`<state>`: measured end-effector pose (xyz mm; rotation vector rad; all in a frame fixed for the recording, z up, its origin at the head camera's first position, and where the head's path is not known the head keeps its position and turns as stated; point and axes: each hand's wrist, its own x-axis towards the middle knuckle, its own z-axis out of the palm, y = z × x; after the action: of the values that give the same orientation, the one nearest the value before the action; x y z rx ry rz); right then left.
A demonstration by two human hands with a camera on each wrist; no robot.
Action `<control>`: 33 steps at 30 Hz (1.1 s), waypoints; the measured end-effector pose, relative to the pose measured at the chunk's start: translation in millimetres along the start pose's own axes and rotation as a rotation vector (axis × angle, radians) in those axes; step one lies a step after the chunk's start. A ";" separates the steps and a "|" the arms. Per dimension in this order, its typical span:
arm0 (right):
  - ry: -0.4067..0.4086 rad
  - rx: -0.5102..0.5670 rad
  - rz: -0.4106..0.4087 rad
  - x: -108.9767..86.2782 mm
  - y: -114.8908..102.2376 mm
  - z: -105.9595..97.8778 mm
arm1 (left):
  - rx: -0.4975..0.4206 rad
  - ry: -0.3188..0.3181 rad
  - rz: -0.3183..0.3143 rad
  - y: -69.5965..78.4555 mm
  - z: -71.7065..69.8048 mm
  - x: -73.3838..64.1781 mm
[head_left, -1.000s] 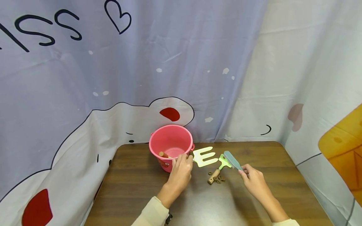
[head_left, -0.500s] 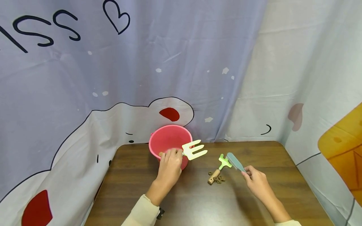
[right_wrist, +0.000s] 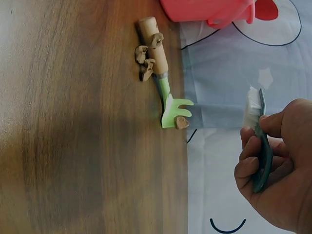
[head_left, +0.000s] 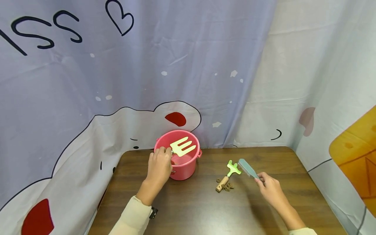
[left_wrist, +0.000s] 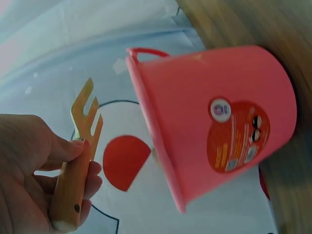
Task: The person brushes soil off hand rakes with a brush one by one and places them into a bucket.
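Observation:
My left hand (head_left: 159,165) grips a toy garden fork by its wooden handle (left_wrist: 70,187). The fork's pale yellow head (head_left: 180,147) overlaps the mouth of the pink bucket (head_left: 185,170) in the head view, and in the left wrist view it shows above the rim. To the right, my right hand (head_left: 271,190) holds a blue-green brush (head_left: 248,168) with white bristles, raised over the table. Left of the brush lies a small green rake (head_left: 233,167) with a wooden handle. Brown curled bits (right_wrist: 147,69) lie on and around that handle, and one sits by the tines.
The bucket stands near the back edge of the brown wooden table (head_left: 205,209). A printed curtain (head_left: 223,81) hangs right behind the table and along its sides. A dark band (head_left: 153,213) circles my left wrist.
My left hand has carried the fork left and up, from beside the bucket's right side to over its mouth. My right hand has drifted slightly right with the brush, away from the rake.

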<state>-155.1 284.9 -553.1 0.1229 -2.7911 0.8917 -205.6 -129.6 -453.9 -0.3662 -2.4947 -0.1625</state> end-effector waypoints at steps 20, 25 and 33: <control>-0.013 -0.031 0.002 -2.4 19.6 -4.5 | -0.094 -0.397 -0.136 -26.7 9.6 38.2; -0.031 -0.021 0.011 -2.7 19.0 -4.1 | -0.101 -0.488 -0.195 -21.3 16.1 48.9; -0.021 -0.032 0.002 -4.2 18.8 -3.3 | -0.087 -0.557 -0.232 -13.7 26.9 59.9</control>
<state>-153.1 302.2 -562.0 0.1254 -2.8241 0.8508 -271.2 -124.1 -441.0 -0.1673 -3.0874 -0.2962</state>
